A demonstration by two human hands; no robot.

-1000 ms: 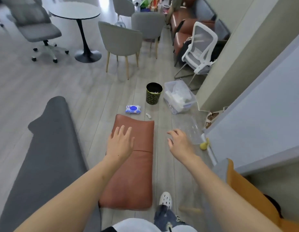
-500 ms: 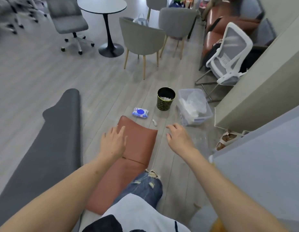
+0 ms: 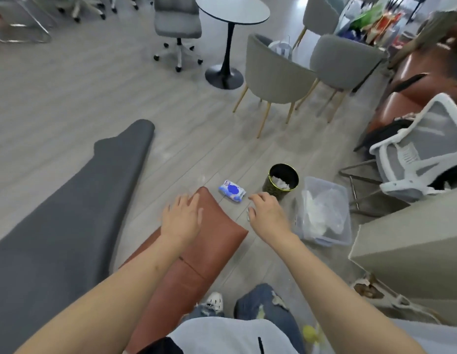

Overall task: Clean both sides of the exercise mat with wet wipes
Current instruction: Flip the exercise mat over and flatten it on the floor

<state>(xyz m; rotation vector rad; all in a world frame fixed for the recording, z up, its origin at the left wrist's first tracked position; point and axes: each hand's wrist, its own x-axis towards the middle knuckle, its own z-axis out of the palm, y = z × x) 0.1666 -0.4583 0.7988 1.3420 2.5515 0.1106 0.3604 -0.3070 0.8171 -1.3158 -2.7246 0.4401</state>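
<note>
The dark grey exercise mat [image 3: 68, 215] lies on the floor at the left, its far end folded over. A blue and white wet wipes pack [image 3: 232, 190] lies on the floor ahead. My left hand [image 3: 182, 217] hovers with relaxed fingers over the far corner of a brown leather cushion [image 3: 196, 261] and holds nothing. My right hand [image 3: 267, 213] is stretched forward, fingers loosely bent and empty, just right of the pack and short of it.
A black bin [image 3: 282, 180] with used wipes stands beyond my right hand. A clear plastic box [image 3: 324, 210] sits to its right. Grey chairs [image 3: 276, 77], a round table [image 3: 231, 11] and a white mesh chair [image 3: 424, 149] stand further off. A grey cabinet [image 3: 411, 241] is at the right.
I have moved forward and lower. Both hands have come closer to the wipes pack, and the view has swung left, so the cushion now lies diagonally.
</note>
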